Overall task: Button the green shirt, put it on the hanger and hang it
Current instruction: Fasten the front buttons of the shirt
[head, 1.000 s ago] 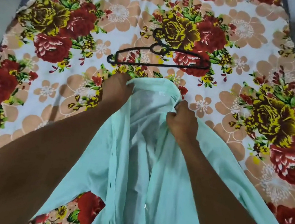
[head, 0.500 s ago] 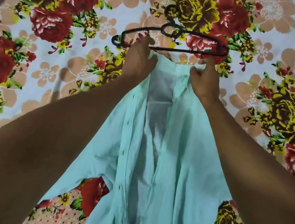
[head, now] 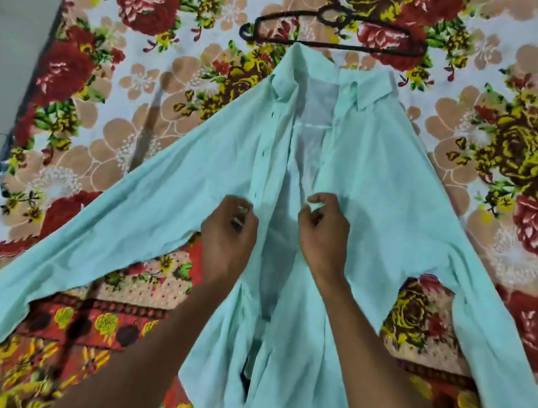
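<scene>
The light green shirt [head: 382, 199] lies face up and unbuttoned on the bed, sleeves spread out to both sides, collar at the far end. The black hanger [head: 379, 48] lies flat just beyond the collar, and the collar tip overlaps its lower bar. My left hand [head: 229, 232] is at mid-chest on the buttonhole-side front edge, fingers curled with a bit of cloth pinched between them. My right hand [head: 325, 236] is opposite it, thumb and forefinger curled on the other front edge. The two front edges lie apart, showing the inside of the back.
A flowered bedsheet [head: 132, 87] covers the whole bed under the shirt. The bed's left edge and grey floor [head: 0, 62] run along the left side. The shirt's hem hangs over the near edge, towards me.
Both hands let go of the collar and came down to the middle of the shirt front. The shirt now lies spread flat, with the collar up by the hanger.
</scene>
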